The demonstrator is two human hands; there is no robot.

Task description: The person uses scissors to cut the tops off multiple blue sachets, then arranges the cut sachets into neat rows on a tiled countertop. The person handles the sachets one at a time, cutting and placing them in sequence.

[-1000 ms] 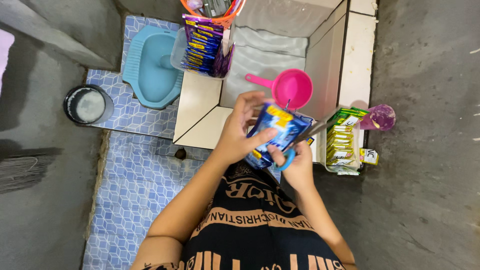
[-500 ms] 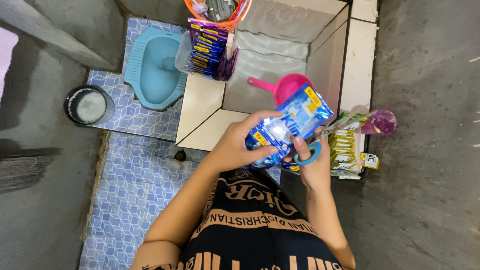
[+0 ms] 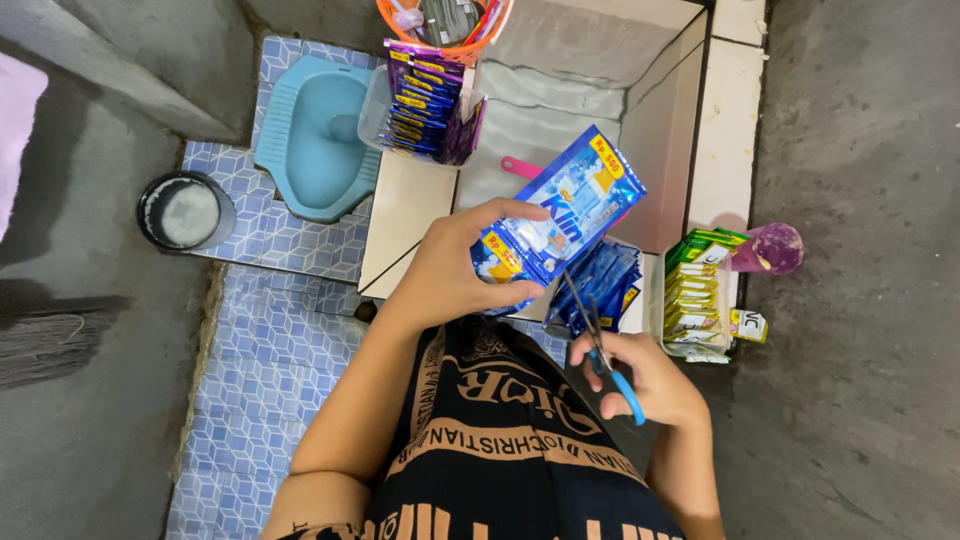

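Sachets, blue, strip of several [image 3: 560,215]: being held up over the tiled basin corner [image 3: 400,215], top end tilting up-right, lower end tucked in the palm. Left hand [image 3: 455,265] is gripping it, fingers clamped round the lower sachets, thumb lying across the front.

Scissors [image 3: 600,345], blue handles: right hand [image 3: 640,380] is holding them low, just below the strip. Fingers are closed round the handles; blades are pointing up-left toward the strip's bottom edge, tips near it, can't tell if touching. Blades looking nearly together.

Stack of more blue sachets [image 3: 600,285]: lying on the basin ledge, right behind the scissor blades, partly hidden.

Green-yellow sachets [image 3: 695,285]: sitting packed in a clear tub at the ledge's right end, beside the right hand but apart from it.

Purple cup [image 3: 775,245]: lying tipped just right of the green packs.

Pink scoop [image 3: 520,167]: only the handle is showing, rest hidden behind the raised strip.

Purple sachets [image 3: 425,100]: hanging in a clear tub at the basin's far-left corner, w/ an orange basket [image 3: 445,25] above.

Squat toilet, pale blue [image 3: 315,135]: sitting in blue-tiled floor, left of basin.

Round bucket [image 3: 185,212]: standing farther left on grey concrete.

Person is wearing black garment w/ tan lettering.
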